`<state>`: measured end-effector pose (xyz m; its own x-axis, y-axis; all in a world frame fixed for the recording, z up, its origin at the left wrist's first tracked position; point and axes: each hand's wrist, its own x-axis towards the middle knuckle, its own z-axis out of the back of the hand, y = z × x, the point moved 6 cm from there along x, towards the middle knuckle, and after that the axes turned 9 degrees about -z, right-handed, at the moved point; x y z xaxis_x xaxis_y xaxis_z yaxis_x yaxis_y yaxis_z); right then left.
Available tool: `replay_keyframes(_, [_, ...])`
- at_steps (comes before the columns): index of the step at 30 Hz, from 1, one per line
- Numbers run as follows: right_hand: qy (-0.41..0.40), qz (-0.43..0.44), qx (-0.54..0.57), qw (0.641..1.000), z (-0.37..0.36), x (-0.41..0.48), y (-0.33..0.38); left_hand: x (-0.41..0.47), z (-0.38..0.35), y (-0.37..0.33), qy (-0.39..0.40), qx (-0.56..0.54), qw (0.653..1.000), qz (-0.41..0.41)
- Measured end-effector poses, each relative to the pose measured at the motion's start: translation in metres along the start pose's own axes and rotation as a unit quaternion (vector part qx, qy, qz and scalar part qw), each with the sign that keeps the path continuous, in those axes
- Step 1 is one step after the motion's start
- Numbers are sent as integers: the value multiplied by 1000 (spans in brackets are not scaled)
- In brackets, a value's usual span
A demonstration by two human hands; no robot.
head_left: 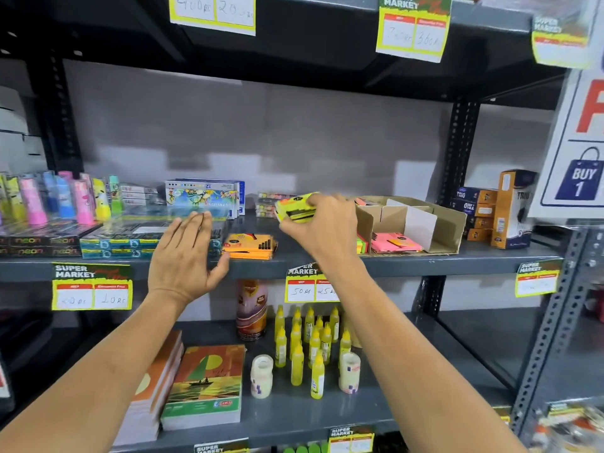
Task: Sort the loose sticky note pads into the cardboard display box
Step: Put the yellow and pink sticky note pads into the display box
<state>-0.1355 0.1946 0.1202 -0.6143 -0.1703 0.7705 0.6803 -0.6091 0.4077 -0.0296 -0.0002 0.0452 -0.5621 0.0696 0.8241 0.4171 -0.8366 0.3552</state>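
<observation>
My right hand [323,230] grips a small stack of yellow sticky note pads [294,208], held above the middle shelf just left of the cardboard display box [447,230]. The box has white dividers; pink pads [392,242] lie in its front compartment and a green pad edge shows at its left. A stack of orange sticky note pads [250,246] lies loose on the shelf near the front edge. My left hand [183,256] hovers open, fingers together, just left of the orange stack, its thumb close to it.
Flat pen boxes [108,245] and colourful cases [58,201] fill the shelf's left part. Crayon boxes [204,197] stand behind. Trio boxes [510,210] stand right of the display box. Glue bottles [307,344] and notebooks [206,387] sit on the lower shelf.
</observation>
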Motion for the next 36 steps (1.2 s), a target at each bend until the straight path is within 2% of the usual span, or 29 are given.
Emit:
replay_keyframes(4, [-51,-7,50,997,34,15,-11,0,0,0,-3,1,1000,2])
replay_keyframes(9, [-103,-66,63,991,63,37,-62,1,0,0,-8,1,1000,1])
replay_keyframes(14, [-75,-136,28,987,67,43,-125,0,-2,1,-1,3,1000,5])
replay_keyframes(20, [-17,-157,-11,987,46,22,-155,0,0,0,-8,2,1000,3])
replay_keyframes(31, [22,-128,-32,991,32,6,-165,-1,-3,0,-21,2,1000,1])
replay_keyframes(36, [-12,-109,-63,992,50,-3,-163,-1,-4,1,-28,3,1000,2])
